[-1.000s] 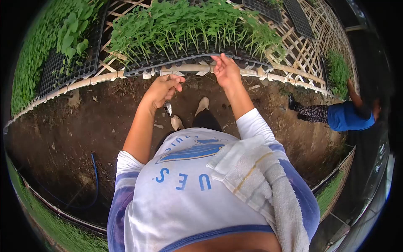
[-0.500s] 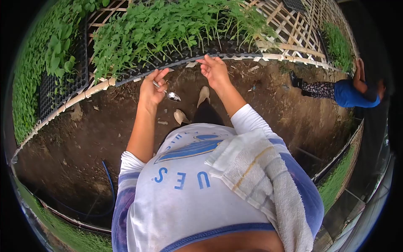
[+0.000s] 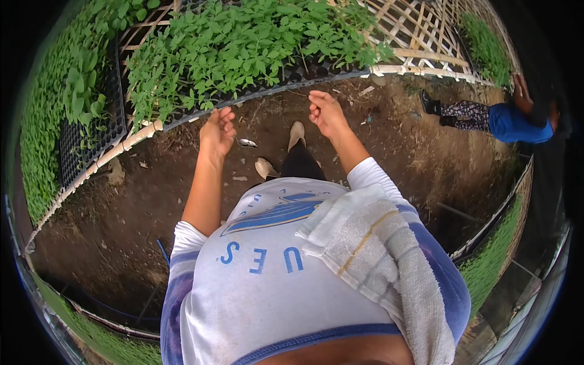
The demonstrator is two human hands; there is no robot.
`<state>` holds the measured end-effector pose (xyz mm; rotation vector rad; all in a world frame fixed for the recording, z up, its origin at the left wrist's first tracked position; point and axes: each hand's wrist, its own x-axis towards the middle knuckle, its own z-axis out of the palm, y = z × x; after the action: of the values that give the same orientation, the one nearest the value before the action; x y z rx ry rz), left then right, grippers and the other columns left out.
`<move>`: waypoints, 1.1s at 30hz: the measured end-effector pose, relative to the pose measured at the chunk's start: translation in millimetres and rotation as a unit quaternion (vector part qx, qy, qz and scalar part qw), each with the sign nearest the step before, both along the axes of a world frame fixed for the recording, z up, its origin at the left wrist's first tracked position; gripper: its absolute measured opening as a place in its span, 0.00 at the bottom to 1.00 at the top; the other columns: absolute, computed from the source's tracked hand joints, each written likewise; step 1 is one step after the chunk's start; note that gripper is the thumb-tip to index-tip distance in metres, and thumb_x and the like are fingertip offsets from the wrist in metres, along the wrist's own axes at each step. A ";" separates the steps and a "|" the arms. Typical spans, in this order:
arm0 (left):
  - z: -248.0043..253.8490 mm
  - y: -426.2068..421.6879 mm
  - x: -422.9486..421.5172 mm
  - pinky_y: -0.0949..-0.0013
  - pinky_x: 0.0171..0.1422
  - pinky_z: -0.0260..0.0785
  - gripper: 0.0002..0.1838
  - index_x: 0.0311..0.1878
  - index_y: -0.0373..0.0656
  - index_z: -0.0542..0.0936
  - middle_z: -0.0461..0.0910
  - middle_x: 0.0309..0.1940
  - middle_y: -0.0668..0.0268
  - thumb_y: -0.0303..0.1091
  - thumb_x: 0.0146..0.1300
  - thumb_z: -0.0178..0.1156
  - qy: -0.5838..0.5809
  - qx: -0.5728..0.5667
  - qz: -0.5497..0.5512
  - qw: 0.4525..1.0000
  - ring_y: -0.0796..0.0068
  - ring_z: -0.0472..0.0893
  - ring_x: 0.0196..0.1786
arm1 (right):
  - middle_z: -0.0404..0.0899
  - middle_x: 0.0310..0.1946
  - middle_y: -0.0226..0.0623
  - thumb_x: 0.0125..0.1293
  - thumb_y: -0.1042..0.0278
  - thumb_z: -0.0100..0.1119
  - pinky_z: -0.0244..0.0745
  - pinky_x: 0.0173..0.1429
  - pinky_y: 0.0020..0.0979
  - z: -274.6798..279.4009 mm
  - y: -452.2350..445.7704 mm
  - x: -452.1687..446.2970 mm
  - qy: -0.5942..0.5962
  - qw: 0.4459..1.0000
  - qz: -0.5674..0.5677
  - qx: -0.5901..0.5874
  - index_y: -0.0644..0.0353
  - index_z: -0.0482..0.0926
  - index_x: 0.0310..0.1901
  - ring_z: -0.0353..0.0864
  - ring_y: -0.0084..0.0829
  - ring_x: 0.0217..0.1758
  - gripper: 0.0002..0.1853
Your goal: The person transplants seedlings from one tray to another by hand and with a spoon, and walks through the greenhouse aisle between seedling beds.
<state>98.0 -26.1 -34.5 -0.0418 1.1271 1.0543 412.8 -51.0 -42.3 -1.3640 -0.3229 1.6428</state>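
My left hand [image 3: 218, 132] is closed around a metal spoon [image 3: 246, 143]; the bowl sticks out past the palm, and the fingers hide most of the handle. At the front edge of the black seedling tray [image 3: 255, 94], its fingertips are close to the rim. My right hand [image 3: 328, 115] hovers just in front of the same tray, thumb and fingers pinched together. A thin line, perhaps a stem, seems to run leftward from that pinch, too fine to make out. Leafy green seedlings [image 3: 237, 45] fill much of the tray, leaning over its front edge.
A bamboo lattice bench [image 3: 420, 30] carries the trays, with a pale rail along its front. Another tray [image 3: 91, 149] stands at left. Bare soil [image 3: 389, 146] lies underfoot. A person in a blue top [image 3: 517, 123] stands at right. A towel [image 3: 365, 237] hangs over my shoulder.
My right hand has moved right and slightly down, its fingers now pinched. My left-hand fingers have curled in more, and the spoon bowl has turned and shifted slightly left. Seedling foliage hangs further forward.
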 end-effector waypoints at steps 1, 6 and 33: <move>2.0 -3.7 -1.9 0.75 0.24 0.54 0.13 0.51 0.39 0.79 0.79 0.33 0.66 0.38 0.74 0.56 0.020 0.000 -0.034 0.999 0.80 0.63 0.23 | 0.83 0.40 0.36 0.70 0.71 0.62 0.80 0.45 0.31 -0.5 -3.6 2.5 0.000 1.000 -0.001 0.001 0.57 0.74 0.54 0.81 0.25 0.37 0.13; -16.0 -21.9 -23.4 0.78 0.22 0.53 0.08 0.48 0.41 0.80 0.79 0.34 0.66 0.33 0.74 0.56 0.037 0.033 -0.122 0.991 0.82 0.64 0.23 | 0.83 0.42 0.40 0.65 0.77 0.65 0.83 0.47 0.32 -0.6 -15.8 27.8 -0.022 0.999 -0.050 0.004 0.59 0.65 0.65 0.82 0.27 0.38 0.29; 54.3 25.7 -16.8 0.78 0.21 0.56 0.12 0.46 0.39 0.71 0.86 0.45 0.51 0.39 0.80 0.46 0.051 0.109 0.020 0.993 0.81 0.75 0.26 | 0.64 0.64 0.56 0.68 0.64 0.67 0.74 0.69 0.49 34.9 46.4 -127.3 0.295 0.952 -0.074 -0.039 0.70 0.59 0.66 0.71 0.52 0.64 0.33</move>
<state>81.2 -0.3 19.8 0.1658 1.0995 1.2210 285.5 -4.7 -7.4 -0.8655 0.1947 1.8566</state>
